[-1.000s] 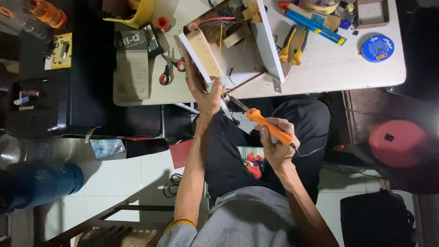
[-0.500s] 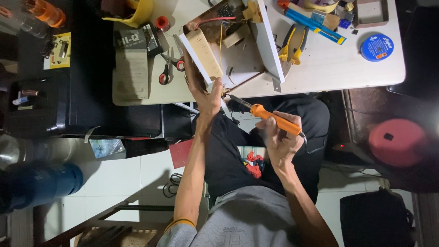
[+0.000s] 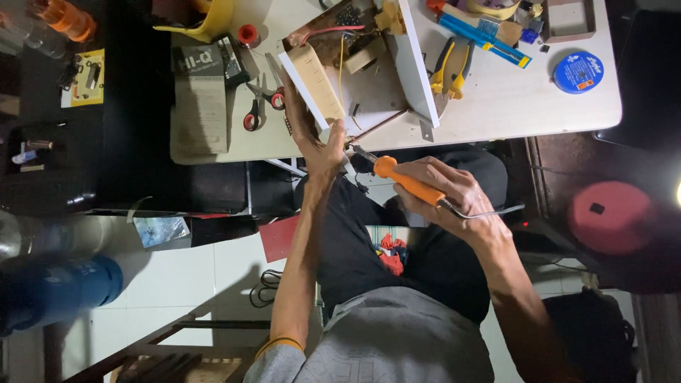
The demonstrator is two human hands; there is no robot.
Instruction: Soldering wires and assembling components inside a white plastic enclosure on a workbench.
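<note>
While left hand (image 3: 320, 145) grips white box (image 3: 355, 78) — right hand's (image 3: 454, 195) fingers clasp soldering iron (image 3: 408, 183).

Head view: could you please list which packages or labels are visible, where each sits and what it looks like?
Grey box: long, rectangular, flat on the table's left end beside red-handled scissors.
Round blue tin: white-lettered lid, table's right end.
Yellow card: small parts on it, on the dark surface at left.
Blue bottle: on the floor, lower left.

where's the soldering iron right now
In the head view, the orange-handled soldering iron is in the right hand, just below the table edge, its tip pointing toward the left hand holding the open white box.
</note>
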